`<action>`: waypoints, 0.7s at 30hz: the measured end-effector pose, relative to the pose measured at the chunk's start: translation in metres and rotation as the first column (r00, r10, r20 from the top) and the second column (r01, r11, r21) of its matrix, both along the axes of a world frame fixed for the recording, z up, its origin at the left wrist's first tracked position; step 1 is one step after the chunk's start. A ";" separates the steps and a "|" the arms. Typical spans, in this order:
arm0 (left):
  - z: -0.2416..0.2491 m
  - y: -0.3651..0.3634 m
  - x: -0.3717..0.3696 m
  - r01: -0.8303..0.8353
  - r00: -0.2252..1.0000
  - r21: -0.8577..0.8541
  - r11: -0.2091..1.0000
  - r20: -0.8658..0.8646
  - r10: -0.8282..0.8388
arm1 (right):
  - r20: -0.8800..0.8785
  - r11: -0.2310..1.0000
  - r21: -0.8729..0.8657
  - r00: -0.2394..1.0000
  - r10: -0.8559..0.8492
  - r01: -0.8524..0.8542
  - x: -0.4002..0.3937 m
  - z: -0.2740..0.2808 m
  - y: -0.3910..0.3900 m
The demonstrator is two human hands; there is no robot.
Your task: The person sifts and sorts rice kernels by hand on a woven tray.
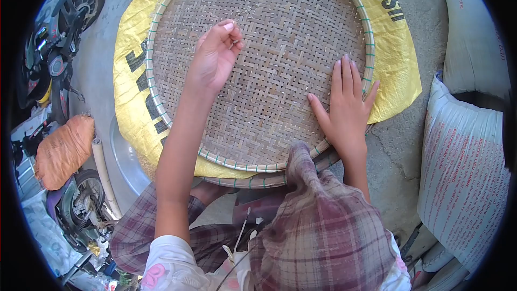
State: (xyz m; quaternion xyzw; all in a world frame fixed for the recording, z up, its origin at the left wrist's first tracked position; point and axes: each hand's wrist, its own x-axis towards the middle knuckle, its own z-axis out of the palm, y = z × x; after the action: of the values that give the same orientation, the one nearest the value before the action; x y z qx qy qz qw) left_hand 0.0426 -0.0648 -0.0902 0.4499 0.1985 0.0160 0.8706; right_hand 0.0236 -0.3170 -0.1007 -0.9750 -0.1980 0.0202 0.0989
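A round woven bamboo sieve (pixel 285 83), its rim bound with green ties, lies before me with pale grain bits scattered on its weave. My left hand (pixel 218 54) is over the left part of the sieve, fingers curled into a pinch; whatever is between the fingertips is too small to make out. Fingers spread, my right hand (pixel 347 105) rests flat over the weave and the rim at the lower right. Under the sieve is a yellow sack (pixel 401 70) with black lettering, and beneath that shows the rim of another round tray (pixel 242 183).
White printed sacks (pixel 463 167) stand on the right. At the left are motorbikes (pixel 64 54), an orange bundle (pixel 64 153), a pale pole (pixel 106 178) and a metal basin (pixel 125 153). Plaid cloth (pixel 328 226) hangs close to the near rim.
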 end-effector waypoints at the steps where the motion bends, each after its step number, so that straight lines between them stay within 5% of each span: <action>1: 0.002 -0.005 -0.003 0.050 0.998 -0.091 0.995 0.028 -0.048 | 0.000 1.000 -0.001 1.000 -0.001 0.001 0.000 0.000 0.000; 7: 0.018 -0.047 -0.014 0.199 0.979 -0.158 0.967 0.071 -0.190 | -0.008 1.000 -0.006 1.000 -0.005 0.005 0.000 0.000 0.000; 21: 0.038 -0.073 -0.026 0.252 0.961 -0.154 0.955 0.152 -0.229 | -0.012 1.000 0.015 1.000 -0.014 0.015 0.001 0.002 0.000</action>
State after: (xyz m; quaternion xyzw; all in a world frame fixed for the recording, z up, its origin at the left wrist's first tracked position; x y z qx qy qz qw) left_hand 0.0169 -0.1378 -0.0519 0.3918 0.0847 -0.0778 0.9128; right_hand 0.0244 -0.3169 -0.0991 -0.9755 -0.1905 0.0236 0.1076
